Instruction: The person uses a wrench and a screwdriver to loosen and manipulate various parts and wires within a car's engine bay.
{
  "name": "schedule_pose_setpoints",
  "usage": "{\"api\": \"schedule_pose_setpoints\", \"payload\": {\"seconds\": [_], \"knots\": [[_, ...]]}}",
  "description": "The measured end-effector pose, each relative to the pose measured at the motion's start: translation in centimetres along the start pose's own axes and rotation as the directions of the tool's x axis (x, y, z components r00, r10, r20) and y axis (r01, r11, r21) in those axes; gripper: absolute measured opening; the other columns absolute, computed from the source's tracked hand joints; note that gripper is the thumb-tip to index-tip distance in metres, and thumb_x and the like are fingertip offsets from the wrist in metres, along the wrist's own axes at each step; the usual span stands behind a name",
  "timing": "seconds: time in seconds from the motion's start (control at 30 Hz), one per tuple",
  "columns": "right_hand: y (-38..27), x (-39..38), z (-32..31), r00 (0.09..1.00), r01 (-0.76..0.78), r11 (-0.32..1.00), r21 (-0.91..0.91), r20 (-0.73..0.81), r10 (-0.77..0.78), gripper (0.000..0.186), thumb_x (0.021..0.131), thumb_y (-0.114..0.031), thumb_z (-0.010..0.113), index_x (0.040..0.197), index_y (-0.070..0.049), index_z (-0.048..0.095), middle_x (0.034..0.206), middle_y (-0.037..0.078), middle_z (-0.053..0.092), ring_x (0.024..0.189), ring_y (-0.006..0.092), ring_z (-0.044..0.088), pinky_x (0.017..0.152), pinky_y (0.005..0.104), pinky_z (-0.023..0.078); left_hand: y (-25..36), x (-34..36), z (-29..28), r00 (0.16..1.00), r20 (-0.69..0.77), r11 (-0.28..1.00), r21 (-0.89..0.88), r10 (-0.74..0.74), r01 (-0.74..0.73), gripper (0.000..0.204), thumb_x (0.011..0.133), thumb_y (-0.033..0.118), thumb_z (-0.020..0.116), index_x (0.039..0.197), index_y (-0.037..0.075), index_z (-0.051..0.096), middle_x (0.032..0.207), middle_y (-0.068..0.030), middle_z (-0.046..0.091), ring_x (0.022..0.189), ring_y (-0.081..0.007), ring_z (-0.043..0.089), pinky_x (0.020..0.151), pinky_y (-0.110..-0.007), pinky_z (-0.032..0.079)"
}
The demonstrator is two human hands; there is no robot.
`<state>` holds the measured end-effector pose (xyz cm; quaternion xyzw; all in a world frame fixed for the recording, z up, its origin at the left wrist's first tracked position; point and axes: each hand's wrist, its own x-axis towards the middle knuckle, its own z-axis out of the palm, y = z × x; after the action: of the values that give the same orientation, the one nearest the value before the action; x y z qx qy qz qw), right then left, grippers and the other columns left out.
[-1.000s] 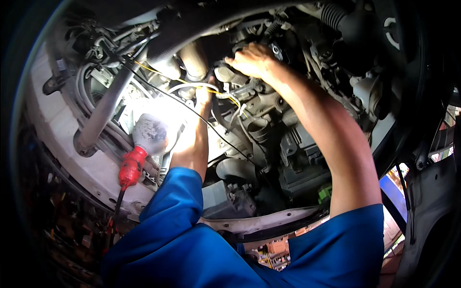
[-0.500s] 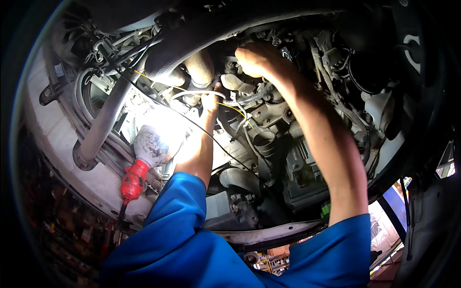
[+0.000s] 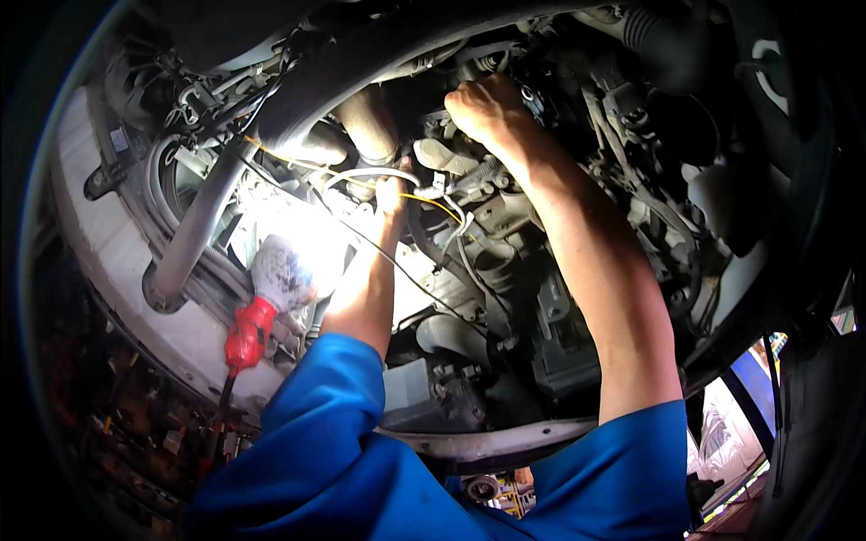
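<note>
While both my arms reach deep into the engine bay, the job looks to me to be somewhere in the middle, with nothing I could call finished. My left hand (image 3: 390, 195) is up by the pale curved tube (image 3: 372, 172), which loops across the middle of the bay below the brownish pipe (image 3: 368, 128); whether my fingers grip anything there, I cannot tell. My right hand (image 3: 489, 104) is well apart from it, curled above the grey housing (image 3: 440, 156), its fingertips hidden, so I cannot tell what, if anything, it holds. The thin yellow wire (image 3: 307, 164) and the black cable (image 3: 359, 233) hang slack across the parts, and I judge that they would want tidying before this counts as done. Whether their ends are connected does not show. One preparation does look complete: the work lamp (image 3: 281, 270), with its red handle (image 3: 250, 329), rests lit at the left, brightening my left forearm. How much is left at the right hand's spot is hidden.
</note>
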<state>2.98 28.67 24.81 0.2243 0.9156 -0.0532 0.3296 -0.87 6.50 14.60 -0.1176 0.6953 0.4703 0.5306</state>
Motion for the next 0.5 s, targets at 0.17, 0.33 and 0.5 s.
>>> {"api": "schedule_pose_setpoints", "payload": {"seconds": [0.17,0.33,0.5], "knots": [[-3.1,0.8,-0.9,0.996,-0.001,0.995,-0.099,-0.093,-0.009,0.014,0.087,-0.025,0.061,0.08,-0.016,0.068,0.073,-0.001,0.065,0.072,0.0152,0.064,0.063,0.0323,0.05,-2.0,0.9,-1.1,0.988,-0.008,0.988,-0.009,0.152,-0.152,0.039,0.09,0.039,0.065,0.092,0.0,0.067,0.078,-0.0036,0.061,0.073,-0.013,0.051,0.07,-0.028,0.043],[-3.0,0.7,0.3,0.893,0.089,0.98,0.178,-0.449,0.001,0.021,0.089,-0.022,0.056,0.073,-0.01,0.061,0.073,0.004,0.06,0.063,0.0166,0.058,0.052,0.0307,0.047,-2.0,1.1,-0.4,0.963,0.094,0.963,0.077,0.252,-0.26,0.049,0.095,0.04,0.058,0.119,-0.003,0.061,0.096,-0.0054,0.065,0.085,-0.0127,0.054,0.078,-0.026,0.044],[-1.6,0.7,-3.3,0.977,0.206,0.964,-0.168,-0.028,-0.213,0.014,0.084,-0.018,0.059,0.08,-0.011,0.069,0.08,0.005,0.068,0.07,0.0203,0.065,0.062,0.0332,0.058,-3.1,1.8,-0.4,0.956,0.093,0.959,-0.076,0.279,-0.273,0.044,0.096,0.037,0.057,0.115,-0.002,0.063,0.099,-0.0059,0.066,0.089,-0.0137,0.056,0.08,-0.027,0.045]]}}
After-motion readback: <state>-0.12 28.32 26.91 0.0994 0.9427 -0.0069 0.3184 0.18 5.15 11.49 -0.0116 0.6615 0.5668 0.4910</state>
